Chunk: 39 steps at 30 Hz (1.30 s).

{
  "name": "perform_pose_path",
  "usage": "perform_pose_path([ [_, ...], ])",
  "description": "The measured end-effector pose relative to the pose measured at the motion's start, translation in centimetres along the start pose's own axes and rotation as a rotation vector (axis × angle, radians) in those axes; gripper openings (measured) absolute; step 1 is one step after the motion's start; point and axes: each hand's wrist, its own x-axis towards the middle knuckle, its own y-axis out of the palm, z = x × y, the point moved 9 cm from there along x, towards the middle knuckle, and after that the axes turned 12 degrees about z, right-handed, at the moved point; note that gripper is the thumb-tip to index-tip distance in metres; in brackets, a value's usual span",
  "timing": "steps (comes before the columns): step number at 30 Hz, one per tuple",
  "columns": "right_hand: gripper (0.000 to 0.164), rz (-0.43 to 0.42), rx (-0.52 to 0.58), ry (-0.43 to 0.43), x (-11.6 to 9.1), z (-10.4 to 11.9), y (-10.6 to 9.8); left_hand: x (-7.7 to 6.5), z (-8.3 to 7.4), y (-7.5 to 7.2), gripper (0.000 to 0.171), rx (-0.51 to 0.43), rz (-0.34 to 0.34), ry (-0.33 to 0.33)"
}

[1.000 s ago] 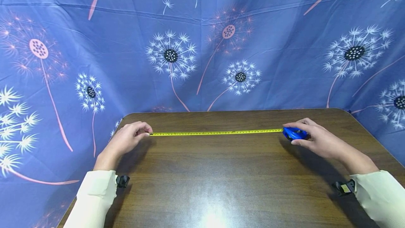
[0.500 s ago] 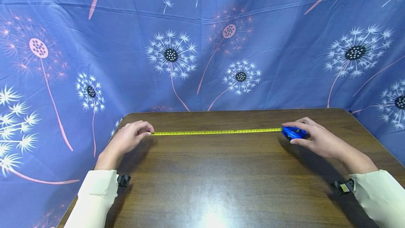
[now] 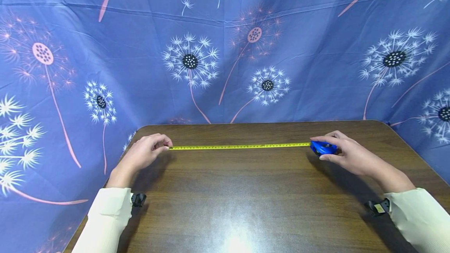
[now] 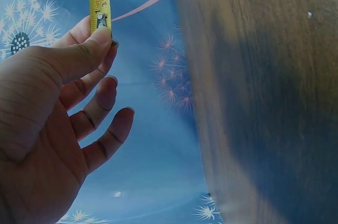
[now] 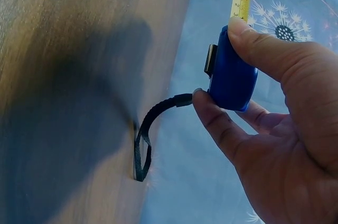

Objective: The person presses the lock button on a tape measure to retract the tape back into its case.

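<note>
A yellow tape measure blade stretches nearly level between my two hands, over the far part of the table. My left hand pinches the blade's end; in the left wrist view the thumb presses the metal end hook against the index finger, while the other fingers are loosely bent. My right hand grips the blue tape measure case between thumb and fingers. The thumb tip lies right where the blade leaves the case. From the case's lower end hangs a black wrist strap.
Beneath the hands is a brown wood-grain table, with a bright glare at its front. A blue cloth printed with dandelions hangs behind it and along both sides. Both wrists carry a small black camera at the sleeve cuff.
My right hand has shifted slightly left with the tape measure case, and my left hand slightly right. The stretch of blade between them is a little shorter.
</note>
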Motion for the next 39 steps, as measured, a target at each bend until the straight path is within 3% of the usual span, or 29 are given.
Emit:
perform_pose_path([
  [10, 0.056, -0.038, -0.017, -0.032, 0.2, 0.7, -0.2, 0.2, -0.1, 0.3, 0.014, -0.009, 0.007, 0.005],
  [39, 0.054, -0.030, -0.008, -0.029, 0.9, 1.5, 0.1, 1.0, -0.8, 0.6, 0.010, -0.016, 0.006, 0.003],
])
